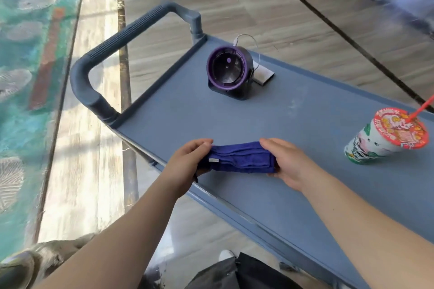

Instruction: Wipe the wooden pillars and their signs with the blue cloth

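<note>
A folded blue cloth (239,157) is stretched between both my hands just above the near edge of a blue-grey cart top (187,110). My left hand (185,162) grips the cloth's left end, where a small white tag shows. My right hand (288,162) grips its right end with the thumb on top. No wooden pillar or sign is in view.
A small purple-rimmed desk fan (229,73) with a white cable stands mid-cart beside a grey power bank (264,75). A sealed drink cup (387,138) with a red straw stands at the right. The cart's handle (112,47) curves at the left. Wood floor and a teal patterned surface (21,77) lie beyond.
</note>
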